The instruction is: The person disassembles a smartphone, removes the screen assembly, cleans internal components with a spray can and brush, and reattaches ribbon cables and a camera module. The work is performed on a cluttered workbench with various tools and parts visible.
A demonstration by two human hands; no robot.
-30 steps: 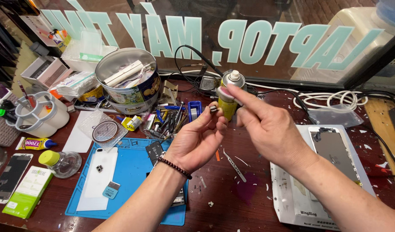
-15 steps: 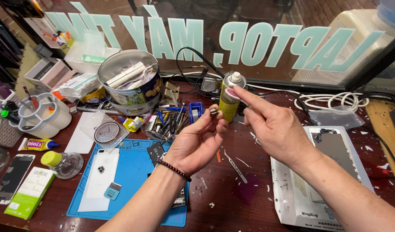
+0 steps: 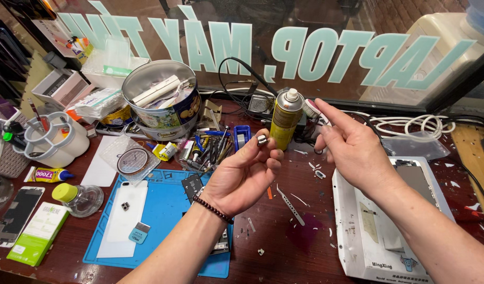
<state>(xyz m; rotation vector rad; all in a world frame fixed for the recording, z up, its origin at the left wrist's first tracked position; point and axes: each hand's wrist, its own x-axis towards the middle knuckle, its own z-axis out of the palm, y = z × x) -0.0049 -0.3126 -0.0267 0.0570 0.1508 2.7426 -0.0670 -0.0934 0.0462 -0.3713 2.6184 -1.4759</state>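
Three risks show from how things stand now:

- Small part: the left hand [image 3: 247,176] pinches a small metal part [image 3: 262,140] between thumb and fingertip, held up above the bench [image 3: 305,236] near the scene's middle. So light a pinch could let it slip, and it would be hard to find among the scraps and screws below.
- Spray can: the yellow spray can [image 3: 285,120] stands upright just right of the part, far from the person. The right hand [image 3: 352,152] hovers beside it with its fingers apart, holding nothing; a careless sweep could tip the can into the tools [image 3: 210,150] to its left.
- Tweezers [image 3: 290,205] lie under the hands with the tip exposed, so a lowered wrist might catch on them.
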